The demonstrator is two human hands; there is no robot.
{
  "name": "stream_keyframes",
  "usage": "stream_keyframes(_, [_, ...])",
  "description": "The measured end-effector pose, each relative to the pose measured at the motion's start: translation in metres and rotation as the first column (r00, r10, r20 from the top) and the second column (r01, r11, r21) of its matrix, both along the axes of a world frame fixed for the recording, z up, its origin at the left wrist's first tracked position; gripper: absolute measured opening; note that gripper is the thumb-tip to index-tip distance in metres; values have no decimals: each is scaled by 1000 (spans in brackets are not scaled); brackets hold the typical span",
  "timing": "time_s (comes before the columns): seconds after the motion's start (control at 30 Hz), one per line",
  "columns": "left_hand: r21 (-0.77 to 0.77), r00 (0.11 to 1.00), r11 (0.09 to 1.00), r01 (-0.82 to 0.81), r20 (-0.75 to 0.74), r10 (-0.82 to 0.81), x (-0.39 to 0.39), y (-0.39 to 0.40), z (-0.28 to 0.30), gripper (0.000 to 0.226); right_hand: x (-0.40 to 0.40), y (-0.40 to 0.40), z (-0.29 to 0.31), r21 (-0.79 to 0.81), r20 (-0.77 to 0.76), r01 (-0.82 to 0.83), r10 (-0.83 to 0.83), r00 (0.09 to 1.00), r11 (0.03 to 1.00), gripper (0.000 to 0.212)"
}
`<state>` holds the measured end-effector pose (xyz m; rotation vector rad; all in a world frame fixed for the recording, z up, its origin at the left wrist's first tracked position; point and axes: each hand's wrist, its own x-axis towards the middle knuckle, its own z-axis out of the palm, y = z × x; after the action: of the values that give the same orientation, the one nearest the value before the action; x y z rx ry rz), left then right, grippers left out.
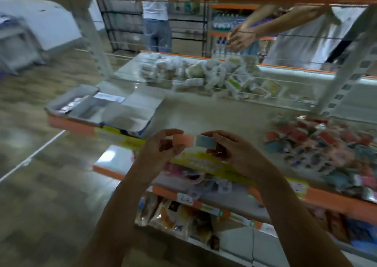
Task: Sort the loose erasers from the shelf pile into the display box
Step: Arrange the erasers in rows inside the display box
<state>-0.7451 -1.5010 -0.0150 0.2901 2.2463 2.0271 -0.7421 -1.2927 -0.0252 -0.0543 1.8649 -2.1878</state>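
Pinching pink eraser (183,139) in left hand (161,150), blue eraser (206,141) in right hand (234,152); aligning both flat, carrying toward display box (114,111) at ten o'clock.

Bare shelf surface (204,111) lay open between the display box (106,107) at the far left and the eraser pile (322,152) on the right — room enough for a hand to cross. Farther back a heap of packets (214,77) behind a wire rail (265,83) blocked the way, and another person's hand (240,38) reached in above it — an upright post (344,62) closed off the far right.
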Motion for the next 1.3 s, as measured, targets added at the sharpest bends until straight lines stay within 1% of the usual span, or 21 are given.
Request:
stream_keyframes(0.07, [-1, 1000, 1000, -13, 9, 13, -4, -39, 1, 31, -10, -38, 0, -54, 37, -28, 30, 999, 998, 32])
stream_keyframes(0.17, [-41, 1000, 999, -26, -6, 25, -13, -95, 2, 30, -21, -93, 2, -148, 76, -76, 88, 993, 986, 23])
stream_keyframes(0.23, [-65, 999, 998, -27, -27, 26, -21, -129, 2, 29, -29, -127, 3, -139, 92, -83, 97, 991, 987, 22])
stream_keyframes(0.33, [-80, 999, 996, -28, -23, 27, -34, -174, 2, 30, -42, -169, 4, -119, 106, -62, 75, 992, 991, 36])
stream_keyframes(0.37, [-83, 999, 996, -29, -23, 27, -39, -187, 2, 30, -47, -181, 4, -126, 99, -70, 83, 992, 989, 37])
stream_keyframes(0.4, [-85, 999, 996, -28, -22, 27, -44, -198, 1, 29, -51, -190, 5, -130, 93, -79, 92, 991, 988, 36])
stream_keyframes(0.5, [-68, 1000, 997, -27, -13, 26, -59, -225, -2, 28, -63, -214, 4, -129, 80, -128, 139, 987, 983, 23])
stream_keyframes(0.57, [-82, 1000, 996, -21, -21, 20, -70, -238, -2, 29, -76, -227, 6, -135, 80, -156, 167, 983, 978, 21])
stream_keyframes(0.67, [-86, 999, 996, -21, -26, 19, -92, -256, -3, 27, -102, -245, 10, -90, 53, -184, 189, 981, 979, 19])
stream_keyframes(0.8, [-75, 999, 996, -37, -36, 34, -131, -281, 0, 27, -149, -261, 16, -17, -8, -221, 221, 975, 975, 22])
stream_keyframes(0.87, [-84, 998, 995, -50, -33, 47, -153, -293, 2, 30, -174, -268, 19, 12, -15, -248, 248, 969, 969, 24])
stream_keyframes(0.97, [-54, 999, 998, -31, -18, 30, -184, -308, 0, 32, -208, -279, 22, 53, -28, -256, 258, 966, 965, 26])
stream_keyframes(1.03, [-89, 999, 996, -31, -34, 28, -203, -316, -2, 30, -225, -285, 24, 87, -48, -258, 263, 964, 962, 27])
stream_keyframes(1.2, [-204, 998, 977, -57, -53, 47, -240, -333, -9, 31, -252, -301, 27, 331, -89, -223, 266, 960, 917, 21])
stream_keyframes(1.3, [-210, 998, 977, -16, -66, 3, -253, -341, -9, 29, -259, -315, 30, 482, -74, -225, 295, 953, 847, 19])
